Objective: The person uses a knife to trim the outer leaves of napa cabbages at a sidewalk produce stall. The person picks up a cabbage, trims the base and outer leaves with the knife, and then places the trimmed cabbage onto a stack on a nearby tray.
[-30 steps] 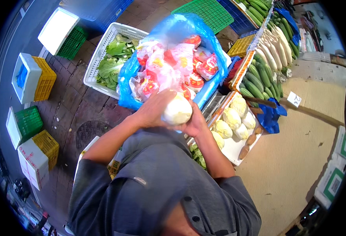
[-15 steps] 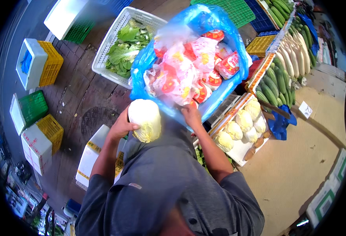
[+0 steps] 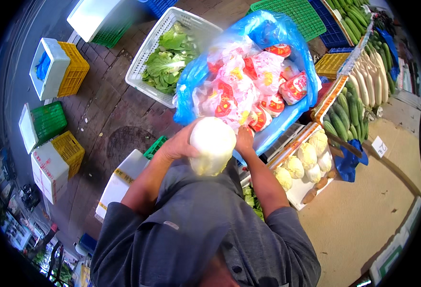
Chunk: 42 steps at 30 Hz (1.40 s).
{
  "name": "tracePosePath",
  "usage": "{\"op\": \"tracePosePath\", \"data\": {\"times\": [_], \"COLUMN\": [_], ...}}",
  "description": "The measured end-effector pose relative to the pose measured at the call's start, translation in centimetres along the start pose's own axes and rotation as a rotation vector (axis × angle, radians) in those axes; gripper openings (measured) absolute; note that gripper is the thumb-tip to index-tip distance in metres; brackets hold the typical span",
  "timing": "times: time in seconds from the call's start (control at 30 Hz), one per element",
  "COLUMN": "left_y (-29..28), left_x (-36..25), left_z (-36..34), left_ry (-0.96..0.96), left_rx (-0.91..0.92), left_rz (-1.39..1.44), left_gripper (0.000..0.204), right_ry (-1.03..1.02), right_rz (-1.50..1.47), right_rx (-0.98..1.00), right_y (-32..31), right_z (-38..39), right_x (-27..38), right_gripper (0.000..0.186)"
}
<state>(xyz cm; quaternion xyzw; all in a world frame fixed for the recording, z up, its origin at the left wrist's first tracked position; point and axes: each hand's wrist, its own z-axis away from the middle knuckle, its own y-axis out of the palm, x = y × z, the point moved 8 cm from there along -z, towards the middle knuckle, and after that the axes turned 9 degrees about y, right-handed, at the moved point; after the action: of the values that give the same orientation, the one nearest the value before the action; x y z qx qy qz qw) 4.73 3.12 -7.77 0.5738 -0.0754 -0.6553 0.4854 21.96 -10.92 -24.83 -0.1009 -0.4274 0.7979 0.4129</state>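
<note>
We see one cabbage [image 3: 212,146] held in front of our chest, below the blue bag [image 3: 287,43] of red-and-white packs. Our left hand [image 3: 179,143] wraps its fingers around the cabbage's side. Our right hand [image 3: 244,139] touches the other side; we cannot tell how its fingers are set. Five more cabbages [image 3: 307,155] lie in a box to the right. One white basket [image 3: 148,52] holds green leaves. The ground is brick [image 3: 100,110], outdoors at a market.

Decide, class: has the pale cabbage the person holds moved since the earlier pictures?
Yes. The cabbage, gripped by the left hand, has shifted left, away from the tray of cabbages, and now sits below the blue bag.
</note>
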Motion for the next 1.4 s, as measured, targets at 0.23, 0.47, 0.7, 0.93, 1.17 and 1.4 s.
{"op": "tracePosePath", "data": {"times": [0.23, 0.47, 0.7, 0.93, 1.17, 1.4], "left_y": [-0.6, -0.1, 0.4, 0.0, 0.9, 1.9], "left_x": [-2.0, -3.2, -3.2, -3.0, -2.7, -2.3], "left_z": [0.0, -0.1, -0.5, -0.5, -0.9, -1.0], "left_ry": [0.01, 0.037, 0.013, 0.012, -0.004, -0.041], "left_rx": [0.05, 0.076, 0.087, 0.078, 0.127, 0.183], "left_rz": [-0.085, -0.139, -0.145, -0.136, -0.117, -0.098], "left_gripper": [0.102, 0.099, 0.098, 0.098, 0.099, 0.102], "right_ry": [0.086, 0.215, 0.228, 0.078, -0.529, -0.775], "right_rz": [-0.335, -1.37, -2.061, -1.05, -0.453, -0.249], "right_rx": [0.335, 0.38, 0.944, 0.606, -0.11, -0.164], "right_y": [-7.5, -8.6, -8.2, -13.1, -22.5, -23.2], "right_z": [3.9, 8.5, 12.3, 14.5, 13.9, 13.0], "right_x": [-1.0, -6.6, -0.9, -0.3, 7.6, 11.2], "right_gripper": [0.033, 0.056, 0.04, 0.027, 0.021, 0.022]}}
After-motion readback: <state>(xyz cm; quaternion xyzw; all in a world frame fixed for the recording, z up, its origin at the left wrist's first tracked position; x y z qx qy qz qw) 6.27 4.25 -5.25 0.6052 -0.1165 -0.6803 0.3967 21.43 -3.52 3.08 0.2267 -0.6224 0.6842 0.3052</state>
